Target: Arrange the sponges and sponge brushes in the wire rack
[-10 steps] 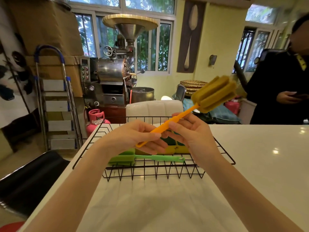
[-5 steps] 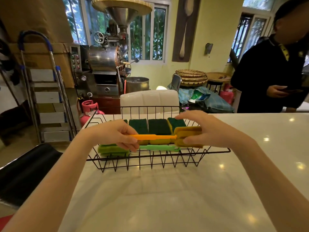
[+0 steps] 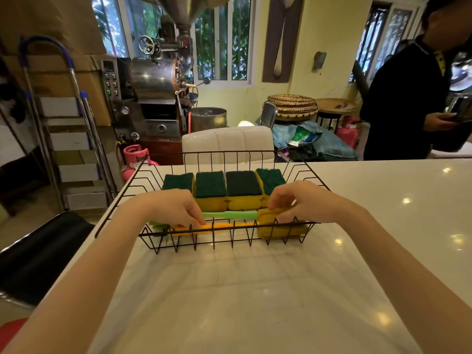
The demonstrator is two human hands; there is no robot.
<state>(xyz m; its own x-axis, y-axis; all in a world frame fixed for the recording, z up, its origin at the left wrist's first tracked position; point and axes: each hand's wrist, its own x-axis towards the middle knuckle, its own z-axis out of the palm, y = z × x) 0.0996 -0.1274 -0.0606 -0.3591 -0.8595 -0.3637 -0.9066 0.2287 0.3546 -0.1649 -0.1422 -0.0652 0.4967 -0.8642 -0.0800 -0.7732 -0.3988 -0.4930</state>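
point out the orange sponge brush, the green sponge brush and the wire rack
orange sponge brush (image 3: 224, 226), head view, mid handle.
green sponge brush (image 3: 229, 215), head view, handle.
wire rack (image 3: 231, 151), head view, far top rim.

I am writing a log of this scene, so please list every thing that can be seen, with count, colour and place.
wire rack: 1, black, on the white table
sponges: 4, green on yellow, row at the rack's far side
orange sponge brush: 1, orange handle with yellow head, along the rack's near wall
green sponge brush: 1, green, behind the orange one
table: 1, white, glossy
chair: 1, white, behind the rack
roasting machine: 1, metal, far left
step ladder: 1, silver and blue, left
gas bottle: 1, pink, floor
woven trays: stack, tan, back
second person: 1, black top, right
left hand: on the orange handle
right hand: on the brush head
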